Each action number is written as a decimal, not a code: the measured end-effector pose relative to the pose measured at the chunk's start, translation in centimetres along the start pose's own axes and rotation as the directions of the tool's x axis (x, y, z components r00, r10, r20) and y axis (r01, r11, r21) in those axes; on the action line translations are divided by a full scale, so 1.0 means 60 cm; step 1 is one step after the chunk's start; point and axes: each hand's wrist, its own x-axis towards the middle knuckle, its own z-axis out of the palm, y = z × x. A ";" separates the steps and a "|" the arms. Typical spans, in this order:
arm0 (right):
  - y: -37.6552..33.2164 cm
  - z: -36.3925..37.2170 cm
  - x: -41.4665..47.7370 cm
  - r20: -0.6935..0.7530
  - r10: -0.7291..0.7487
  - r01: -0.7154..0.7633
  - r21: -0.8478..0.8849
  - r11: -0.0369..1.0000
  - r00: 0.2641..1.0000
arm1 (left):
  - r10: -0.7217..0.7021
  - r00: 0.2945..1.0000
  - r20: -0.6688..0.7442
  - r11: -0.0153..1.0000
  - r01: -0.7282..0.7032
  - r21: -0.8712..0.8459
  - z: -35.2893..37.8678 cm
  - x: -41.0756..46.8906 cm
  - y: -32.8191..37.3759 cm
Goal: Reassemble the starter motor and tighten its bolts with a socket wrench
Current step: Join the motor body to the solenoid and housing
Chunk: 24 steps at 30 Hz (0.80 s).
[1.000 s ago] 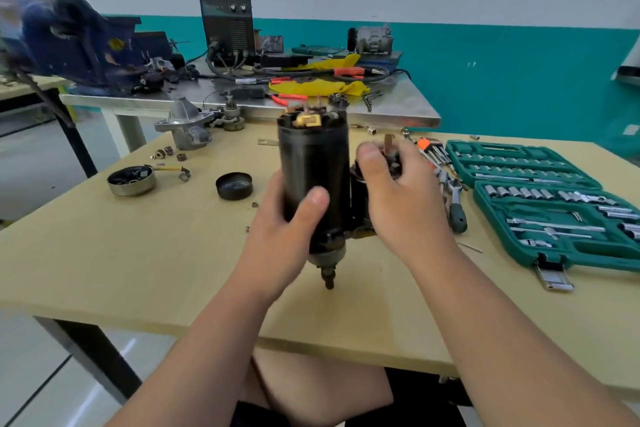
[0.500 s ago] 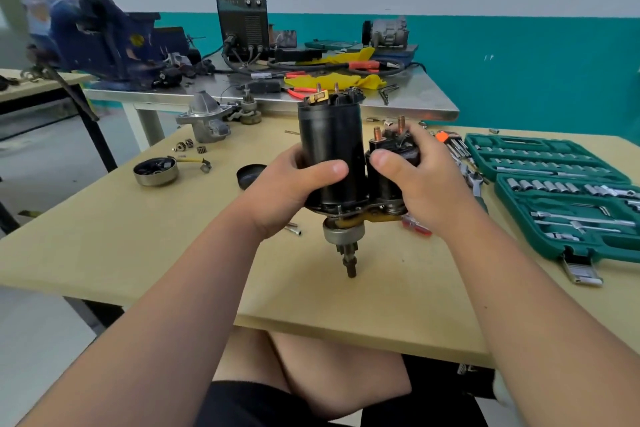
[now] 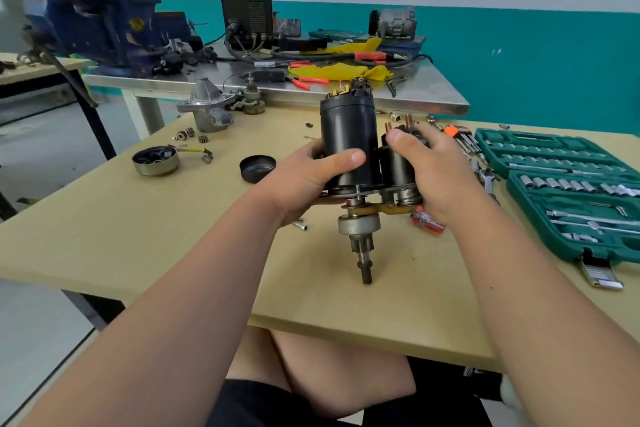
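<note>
Above the desk (image 3: pixel 138 246), between both hands, the starter motor (image 3: pixel 348 135) is standing upright. Its long axis is running up and down, with the shaft (image 3: pixel 365 263) pointing down at the wood. The left hand (image 3: pixel 308 180) is holding the big black body in a full grip; the right hand (image 3: pixel 440 173) is gripping the small can (image 3: pixel 394 166) beside it. The silver nose housing (image 3: pixel 207 107) is lying far back on the left — nearer the left hand, I think.

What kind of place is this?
Probably an automotive repair or training workshop: a heavy blue bench vise, an open green plastic socket-set case, and a part-dismantled black cylindrical starter motor held over a wooden workbench.
</note>
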 end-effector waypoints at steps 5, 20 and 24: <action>0.025 -0.001 0.011 0.026 0.091 -0.094 0.164 0.982 0.995 | -0.041 0.997 0.060 0.999 0.043 -0.026 0.002 0.017 -0.005; 0.022 -0.018 -0.034 -0.116 -0.165 0.170 0.038 0.985 0.979 | 0.224 0.974 0.042 0.974 -0.225 0.013 0.037 -0.033 -0.024; 0.015 -0.022 -0.053 -0.161 -0.190 0.195 0.018 0.981 0.969 | 0.227 0.969 0.095 0.974 -0.228 -0.009 0.047 -0.047 -0.036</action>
